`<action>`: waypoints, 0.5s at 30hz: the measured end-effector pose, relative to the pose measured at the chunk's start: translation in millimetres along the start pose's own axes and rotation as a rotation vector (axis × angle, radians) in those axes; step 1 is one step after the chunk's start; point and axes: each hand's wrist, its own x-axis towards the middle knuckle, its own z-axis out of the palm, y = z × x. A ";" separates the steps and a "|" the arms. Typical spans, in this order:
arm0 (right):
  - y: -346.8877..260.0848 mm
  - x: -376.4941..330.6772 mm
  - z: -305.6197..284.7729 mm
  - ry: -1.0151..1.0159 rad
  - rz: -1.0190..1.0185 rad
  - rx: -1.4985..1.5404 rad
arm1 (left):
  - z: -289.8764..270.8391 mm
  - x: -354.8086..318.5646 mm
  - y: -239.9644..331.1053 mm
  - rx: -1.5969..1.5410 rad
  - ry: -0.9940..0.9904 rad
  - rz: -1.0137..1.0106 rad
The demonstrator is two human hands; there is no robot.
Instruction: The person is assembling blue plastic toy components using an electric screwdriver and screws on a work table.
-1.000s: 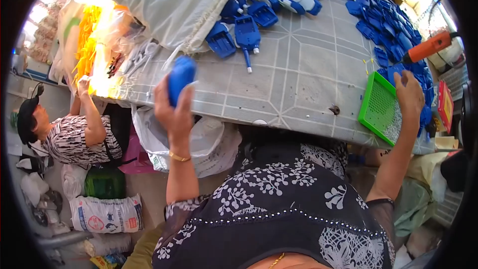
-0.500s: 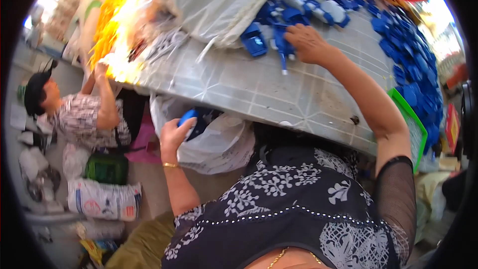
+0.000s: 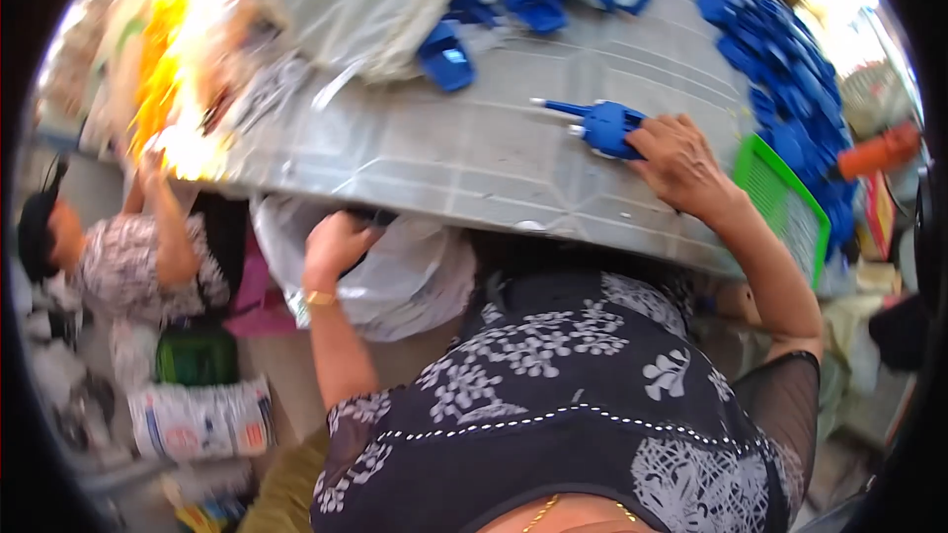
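My right hand rests on the grey table, its fingers closed around a blue plastic part with a thin stem pointing left. My left hand is down below the table's front edge, at the mouth of a white plastic bag. Its fingers are curled; whether the blue piece is still in them is hidden by the table edge. More blue plastic parts are heaped along the table's far and right side.
A green mesh tray stands at the table's right edge, and a large translucent sack lies on its far left. Another person sits on the floor at left beside a green container and printed bags.
My left hand dropped from above the table, holding a blue piece, to the bag under the edge. My right hand left the green tray, reached the far pile and pulled one blue part nearer.
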 end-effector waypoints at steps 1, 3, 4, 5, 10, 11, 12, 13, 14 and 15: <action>-0.5 -10.6 -2.6 -0.005 0.025 -0.013 | -9.1 -11.5 4.8 0.013 0.004 0.145; -2.4 -28.2 -0.4 0.003 0.065 -0.021 | -37.9 -41.6 49.8 -0.254 0.132 0.380; -4.9 -33.2 1.2 0.018 0.061 -0.018 | -43.6 -51.0 68.8 -0.449 0.137 0.357; -7.2 -38.5 3.3 0.055 0.061 0.002 | -53.2 -53.8 99.4 -0.432 0.262 0.521; 6.8 -63.4 -23.5 0.320 0.200 0.110 | -43.6 -26.5 243.2 -0.246 0.489 1.065; 28.8 -69.7 -21.7 0.462 0.241 0.111 | -34.0 -17.0 264.7 -0.183 0.452 1.097; 48.9 -71.4 -20.4 0.514 0.298 0.066 | -23.1 -4.2 281.5 -0.121 0.476 1.137; 68.4 -71.8 -19.7 0.564 0.355 0.019 | -11.9 10.0 294.9 -0.060 0.499 1.175; 87.9 -71.8 -19.5 0.517 0.436 -0.079 | -1.8 23.3 304.9 -0.063 0.499 1.175; 107.5 -70.3 -19.5 0.471 0.514 -0.177 | 6.8 36.6 313.7 -0.090 0.427 1.165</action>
